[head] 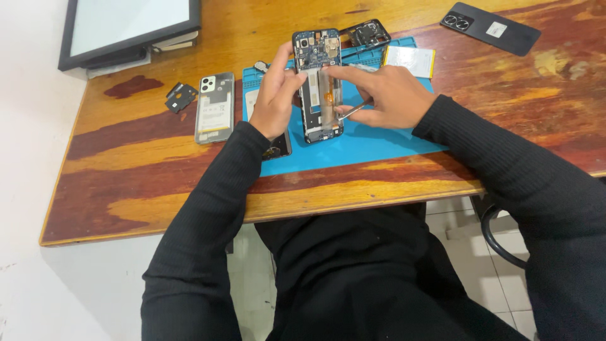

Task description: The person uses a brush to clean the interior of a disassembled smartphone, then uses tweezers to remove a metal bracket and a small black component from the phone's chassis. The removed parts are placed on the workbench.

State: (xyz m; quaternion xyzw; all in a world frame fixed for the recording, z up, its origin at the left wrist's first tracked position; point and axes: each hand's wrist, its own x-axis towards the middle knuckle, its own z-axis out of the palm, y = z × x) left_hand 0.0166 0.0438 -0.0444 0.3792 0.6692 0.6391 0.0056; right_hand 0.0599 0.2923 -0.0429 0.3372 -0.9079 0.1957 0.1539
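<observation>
A person's left hand (276, 95) grips the left edge of an opened phone (318, 85) lying on a blue mat (372, 142). The right hand (385, 95) presses its middle while holding tweezers (351, 113). At nine o'clock of the phone lies a silver phone (214, 107); at two o'clock, a battery (410, 60) and a black back cover (491, 28).

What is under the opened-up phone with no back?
The opened phone lies on a blue rubber work mat on the wooden table. The mat directly beneath is hidden.
</observation>
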